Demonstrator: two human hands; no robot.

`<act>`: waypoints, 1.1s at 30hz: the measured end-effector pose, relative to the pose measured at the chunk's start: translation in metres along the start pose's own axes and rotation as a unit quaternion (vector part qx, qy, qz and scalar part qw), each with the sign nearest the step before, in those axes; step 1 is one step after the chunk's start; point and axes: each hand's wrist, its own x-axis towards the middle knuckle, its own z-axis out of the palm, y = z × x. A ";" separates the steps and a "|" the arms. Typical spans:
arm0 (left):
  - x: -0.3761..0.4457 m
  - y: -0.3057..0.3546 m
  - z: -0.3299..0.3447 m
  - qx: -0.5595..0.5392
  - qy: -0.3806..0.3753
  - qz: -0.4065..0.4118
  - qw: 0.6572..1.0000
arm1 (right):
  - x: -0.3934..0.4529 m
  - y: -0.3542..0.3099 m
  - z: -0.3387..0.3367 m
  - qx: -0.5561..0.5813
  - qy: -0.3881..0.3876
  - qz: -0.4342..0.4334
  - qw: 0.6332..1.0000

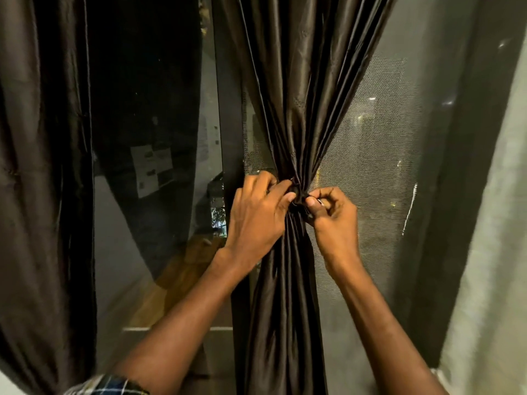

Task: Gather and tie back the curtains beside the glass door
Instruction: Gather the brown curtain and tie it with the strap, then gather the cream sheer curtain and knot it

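A dark brown satin curtain (296,89) hangs in the middle, gathered into a narrow waist where a dark tie band (298,193) wraps it. My left hand (256,215) pinches the band from the left side. My right hand (332,215) pinches it from the right, fingers curled tight. Below the waist the folds fall straight down. A second dark curtain (42,181) hangs loose along the left edge.
The glass door (151,166) between the curtains reflects the room and shows paper stickers. A dark door frame post (228,124) stands behind the gathered curtain. A mesh screen (379,166) lies to the right, and a pale wall (490,252) at far right.
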 end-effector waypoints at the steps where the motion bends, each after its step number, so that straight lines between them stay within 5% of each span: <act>1: 0.002 -0.003 -0.003 -0.002 -0.020 0.009 1.000 | 0.001 0.000 0.000 0.002 0.003 0.008 1.000; 6: 0.012 -0.023 -0.017 0.013 -0.136 0.080 0.987 | 0.002 -0.001 0.003 0.027 0.007 0.053 0.998; 11: 0.018 -0.028 -0.025 -0.048 -0.151 0.118 0.980 | -0.004 -0.004 0.008 0.016 0.002 0.051 0.999; 20: 0.024 -0.025 -0.030 -0.138 -0.266 0.003 0.954 | -0.004 -0.005 0.011 -0.029 0.067 0.039 0.997; 25: -0.013 -0.019 -0.028 -0.316 -0.129 -0.112 0.933 | -0.012 0.001 0.004 -0.056 0.050 0.024 0.997; 27: -0.024 -0.003 -0.034 -0.309 -0.026 -0.135 0.941 | -0.019 0.001 -0.002 -0.056 0.067 0.024 0.996; 30: -0.048 0.042 -0.042 -0.236 0.097 -0.058 0.965 | -0.044 -0.006 -0.018 -0.067 0.115 -0.001 0.991; 33: -0.080 0.086 -0.026 -0.267 0.072 0.024 0.961 | -0.079 -0.006 -0.047 -0.089 0.177 -0.023 0.980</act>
